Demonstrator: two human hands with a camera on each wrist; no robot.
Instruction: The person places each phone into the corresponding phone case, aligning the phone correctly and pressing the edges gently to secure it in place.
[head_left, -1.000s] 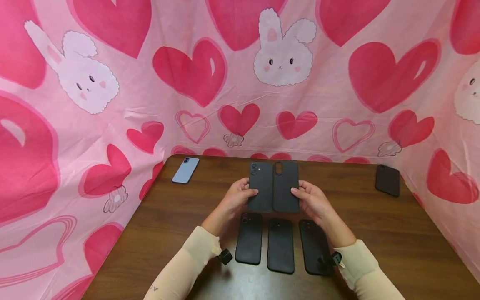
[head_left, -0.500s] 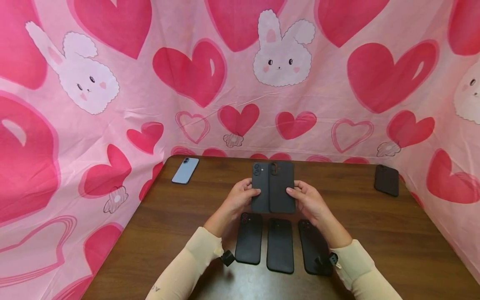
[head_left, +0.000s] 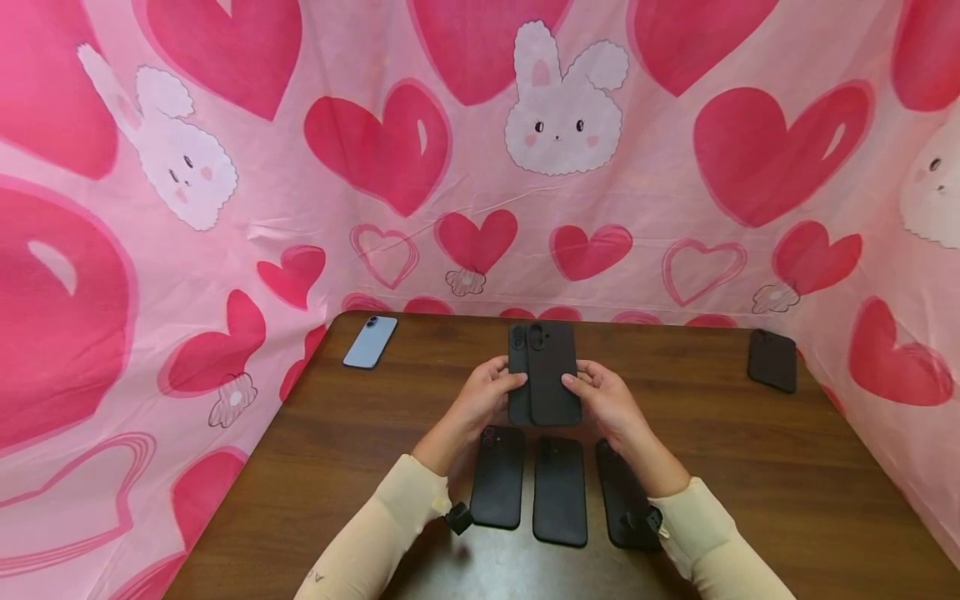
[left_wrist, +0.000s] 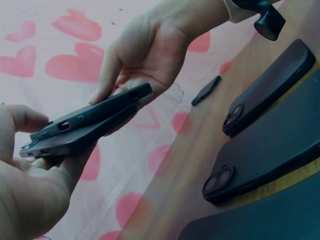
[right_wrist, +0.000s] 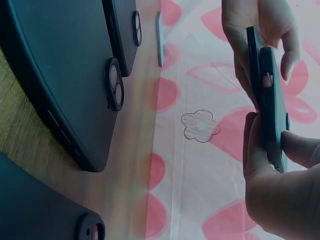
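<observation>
My left hand (head_left: 486,393) holds a dark phone (head_left: 517,404) with round camera lenses upright over the table, its thumb on the back. Opposite, a black phone case (head_left: 553,375) with a pill-shaped camera cutout is pinched at its right edge by my right hand (head_left: 606,404). The case overlaps most of the phone in the head view. Seen edge-on in the left wrist view, the case (left_wrist: 102,111) lies along the phone (left_wrist: 75,143) at a slight angle.
Below the hands, three flat black phone-shaped pieces with camera openings lie in a row: left (head_left: 498,483), middle (head_left: 560,496) and right (head_left: 622,504). A light blue phone (head_left: 371,342) lies at the back left, a black case (head_left: 772,361) at the back right. Pink heart-printed cloth (head_left: 645,275) surrounds the table.
Side by side a second ago, the case and phone now overlap. My right hand has moved left with the case in front of the phone; my left hand has shifted slightly right.
</observation>
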